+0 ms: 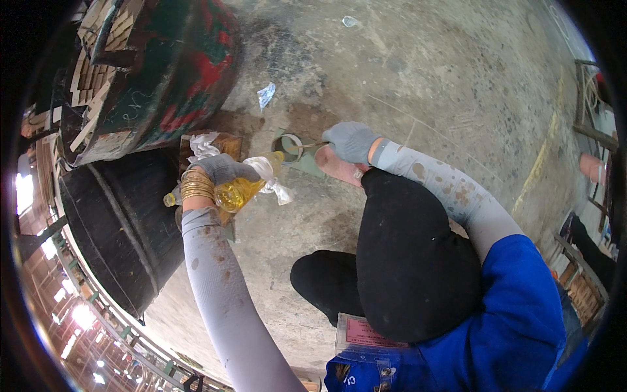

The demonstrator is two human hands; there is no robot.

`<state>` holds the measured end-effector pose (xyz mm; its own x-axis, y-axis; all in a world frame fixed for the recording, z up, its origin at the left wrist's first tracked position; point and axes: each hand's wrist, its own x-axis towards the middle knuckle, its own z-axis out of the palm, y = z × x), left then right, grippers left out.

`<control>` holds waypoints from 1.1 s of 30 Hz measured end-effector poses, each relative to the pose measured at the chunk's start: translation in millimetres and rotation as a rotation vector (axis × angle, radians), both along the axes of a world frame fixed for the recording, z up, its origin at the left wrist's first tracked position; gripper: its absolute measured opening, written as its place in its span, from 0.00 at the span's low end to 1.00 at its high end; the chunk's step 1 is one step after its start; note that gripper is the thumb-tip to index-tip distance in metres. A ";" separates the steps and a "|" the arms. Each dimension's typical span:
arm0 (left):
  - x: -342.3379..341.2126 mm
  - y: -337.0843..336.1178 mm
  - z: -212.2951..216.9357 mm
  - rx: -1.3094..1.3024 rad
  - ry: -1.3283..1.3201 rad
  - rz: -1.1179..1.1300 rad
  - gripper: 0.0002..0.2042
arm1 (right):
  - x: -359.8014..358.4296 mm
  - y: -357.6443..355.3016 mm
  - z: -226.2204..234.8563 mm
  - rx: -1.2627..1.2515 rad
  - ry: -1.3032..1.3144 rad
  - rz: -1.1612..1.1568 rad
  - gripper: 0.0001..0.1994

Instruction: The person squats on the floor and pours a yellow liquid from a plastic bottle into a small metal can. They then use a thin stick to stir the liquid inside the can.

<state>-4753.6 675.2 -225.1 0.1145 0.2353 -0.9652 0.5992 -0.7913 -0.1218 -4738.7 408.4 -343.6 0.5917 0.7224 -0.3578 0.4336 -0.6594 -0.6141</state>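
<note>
My left hand (225, 170), in a grey glove, is closed round a clear plastic bottle (238, 194) of yellow liquid. The bottle lies tilted, its narrow end toward a round metal cup (288, 149), and a white cloth (266, 171) is tied round it. Fingers of my gloved right hand (353, 142) are wrapped round the thin handle of that cup, which is low over a green flat piece (305, 161). Whether the bottle touches the cup I cannot tell. Beside my left wrist shows the capped end of another bottle (171, 199).
A green and red drum (176, 78) holding wooden pieces stands at the upper left, with a black drum (124, 228) nearer me. My pink shoe (336, 164) is beside the cup. Scraps of paper (266, 95) lie on the concrete floor (418, 85). Another person's leg (588, 245) shows far right.
</note>
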 end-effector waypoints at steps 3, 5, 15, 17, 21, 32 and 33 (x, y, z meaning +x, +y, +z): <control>0.5 -3.7 3.8 -0.034 -0.008 -0.035 0.30 | -0.1 0.0 0.1 -0.005 0.013 0.001 0.10; 0.5 -6.0 4.1 -0.032 0.001 -0.079 0.29 | -0.2 -0.1 0.1 -0.023 0.015 0.003 0.10; 5.6 -4.1 -1.9 -0.040 0.016 -0.035 0.32 | -0.4 -0.8 -3.9 -0.011 0.010 -0.009 0.10; 5.3 -1.8 -2.0 -0.048 0.007 -0.054 0.32 | 0.0 -0.6 -3.1 -0.006 0.008 0.000 0.10; 4.9 -0.3 -1.9 -0.035 -0.023 -0.132 0.32 | 0.2 0.8 -0.9 -0.011 0.020 -0.020 0.10; 9.7 -14.0 7.1 -0.024 0.041 0.041 0.33 | 0.9 -3.4 -4.1 -0.035 0.025 -0.008 0.11; 8.6 -12.0 7.4 -0.020 0.046 0.046 0.33 | 1.1 -1.1 -2.8 -0.041 0.032 0.003 0.11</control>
